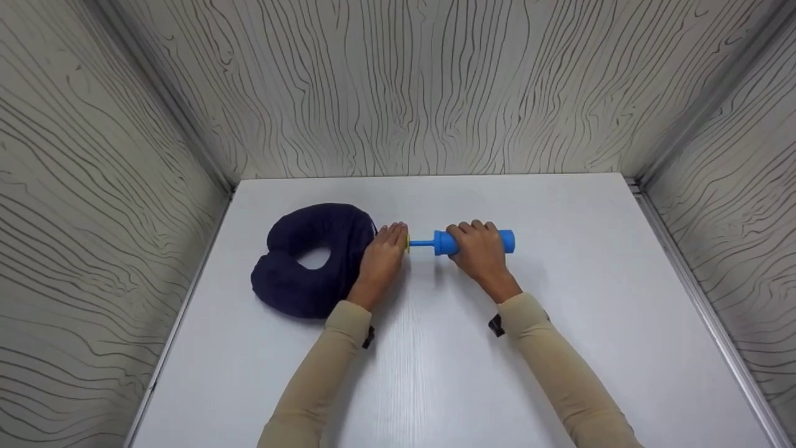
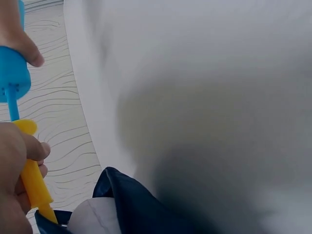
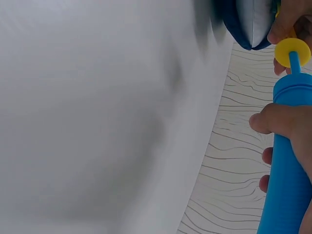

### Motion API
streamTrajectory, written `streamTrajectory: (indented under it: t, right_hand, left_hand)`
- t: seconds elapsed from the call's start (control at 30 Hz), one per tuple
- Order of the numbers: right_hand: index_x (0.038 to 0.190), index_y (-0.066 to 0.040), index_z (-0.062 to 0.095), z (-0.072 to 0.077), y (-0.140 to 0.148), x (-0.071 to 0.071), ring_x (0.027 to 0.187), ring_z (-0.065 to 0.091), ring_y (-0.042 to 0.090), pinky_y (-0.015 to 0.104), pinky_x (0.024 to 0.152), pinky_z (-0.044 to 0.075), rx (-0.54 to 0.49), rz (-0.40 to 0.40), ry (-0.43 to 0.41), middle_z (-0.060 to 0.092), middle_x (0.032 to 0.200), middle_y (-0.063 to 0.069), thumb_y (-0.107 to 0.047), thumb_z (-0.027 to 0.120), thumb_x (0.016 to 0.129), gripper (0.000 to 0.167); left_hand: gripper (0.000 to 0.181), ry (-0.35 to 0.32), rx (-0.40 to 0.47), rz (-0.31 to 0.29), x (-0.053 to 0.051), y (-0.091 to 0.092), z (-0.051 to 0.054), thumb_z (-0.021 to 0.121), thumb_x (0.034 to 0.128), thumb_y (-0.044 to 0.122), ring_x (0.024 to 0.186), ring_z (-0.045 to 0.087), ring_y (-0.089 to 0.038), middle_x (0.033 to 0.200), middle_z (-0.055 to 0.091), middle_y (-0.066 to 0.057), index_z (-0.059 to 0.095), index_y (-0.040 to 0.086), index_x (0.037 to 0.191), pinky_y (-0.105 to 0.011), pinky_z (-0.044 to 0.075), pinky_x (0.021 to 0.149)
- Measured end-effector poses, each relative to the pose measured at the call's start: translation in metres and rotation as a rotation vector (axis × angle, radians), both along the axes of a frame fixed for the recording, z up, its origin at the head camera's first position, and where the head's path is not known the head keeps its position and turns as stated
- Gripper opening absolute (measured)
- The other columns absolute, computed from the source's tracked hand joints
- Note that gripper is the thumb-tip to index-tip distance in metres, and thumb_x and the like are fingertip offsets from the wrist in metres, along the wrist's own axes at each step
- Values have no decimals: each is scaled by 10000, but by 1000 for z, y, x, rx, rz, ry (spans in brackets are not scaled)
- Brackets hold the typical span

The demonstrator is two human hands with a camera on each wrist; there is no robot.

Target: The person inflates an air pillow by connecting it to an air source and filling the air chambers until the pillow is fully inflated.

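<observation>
A navy U-shaped neck pillow (image 1: pixel 348 280) lies on the left of the white table, its cover parted around a pale inner part (image 2: pixel 95 214) in the left wrist view. My left hand (image 1: pixel 380 258) grips the yellow handle (image 2: pixel 34 183) of a hand air pump, beside the pillow's right edge. The narrow yellow end reaches into the cover's opening; its tip is hidden. Around the pump's blue barrel (image 3: pixel 285 175) curl the fingers of my right hand (image 1: pixel 482 252). Between the hands, a stretch of thin blue rod (image 1: pixel 423 243) shows.
The white table (image 1: pixel 591 323) extends around both arms. Wood-grain-patterned panels (image 1: pixel 398 87) stand behind it and on both sides, with metal rails (image 1: pixel 703 323) along the side edges. Dark straps or devices (image 1: pixel 496 325) show at the wrists.
</observation>
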State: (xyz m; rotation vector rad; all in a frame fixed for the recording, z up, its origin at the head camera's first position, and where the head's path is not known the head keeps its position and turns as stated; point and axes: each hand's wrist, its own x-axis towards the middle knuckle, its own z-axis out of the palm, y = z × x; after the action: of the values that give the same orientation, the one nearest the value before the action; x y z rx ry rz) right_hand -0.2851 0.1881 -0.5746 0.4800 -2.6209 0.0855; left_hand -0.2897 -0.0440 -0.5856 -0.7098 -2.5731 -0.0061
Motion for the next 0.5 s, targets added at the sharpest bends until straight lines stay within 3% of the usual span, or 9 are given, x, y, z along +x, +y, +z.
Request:
streamTrajectory:
  t: [0.5]
  right_hand:
    - [1198, -119, 766, -4, 44, 5, 1019, 761, 363, 558, 929, 624, -48, -37, -5, 816, 1086, 122, -260, 970, 764, 500]
  left_hand:
    - [451, 12, -7, -2, -1, -23, -4, 692, 945, -67, 1331, 675, -225, 1397, 719, -127, 658, -17, 1392, -334, 496, 1189]
